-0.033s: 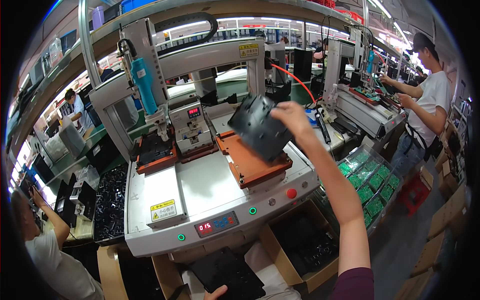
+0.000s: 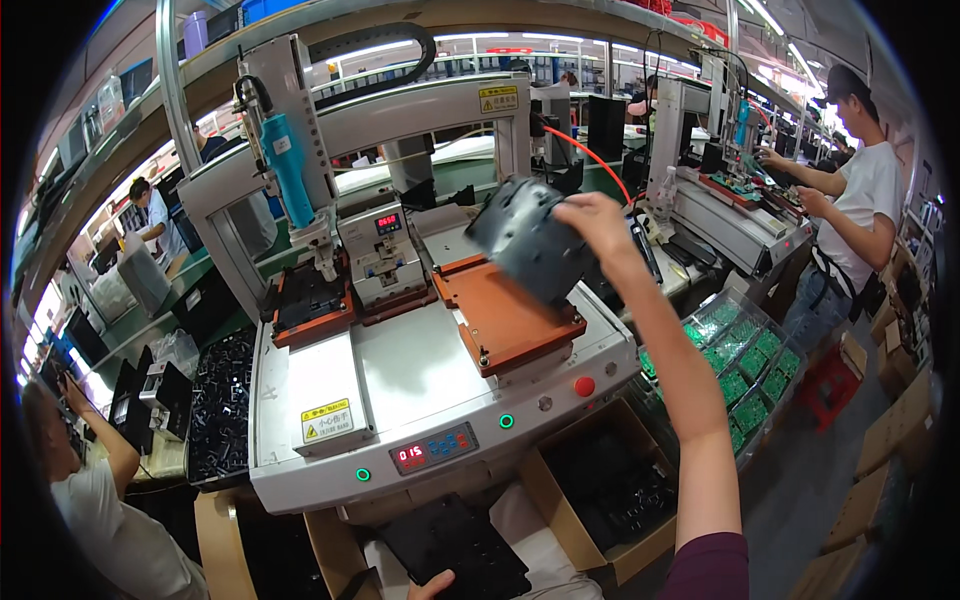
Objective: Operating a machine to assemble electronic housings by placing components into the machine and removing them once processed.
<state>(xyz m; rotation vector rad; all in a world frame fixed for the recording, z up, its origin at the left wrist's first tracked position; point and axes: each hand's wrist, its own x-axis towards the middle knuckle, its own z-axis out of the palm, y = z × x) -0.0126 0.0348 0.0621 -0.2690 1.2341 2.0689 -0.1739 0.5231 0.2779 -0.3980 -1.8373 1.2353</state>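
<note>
My right hand pinches the edge of a black plastic panel with raised posts, tilted and slightly blurred. This panel hangs above an orange-brown fixture plate on the white bench machine. At the bottom, my left hand grips the near edge of another black plastic panel with its thumb on top; its other fingers are hidden underneath. Under a teal electric screwdriver, a second fixture on the left carries a black part.
Cardboard boxes with black parts sit below the machine. A bin of small black pieces stands left, a clear tray of green circuit boards right. Co-workers sit at left and stand at right. A red button is on the machine's front.
My right hand has shifted slightly to the right with its panel, uncovering a little more of the orange-brown plate. My left hand and its panel have stayed in place.
</note>
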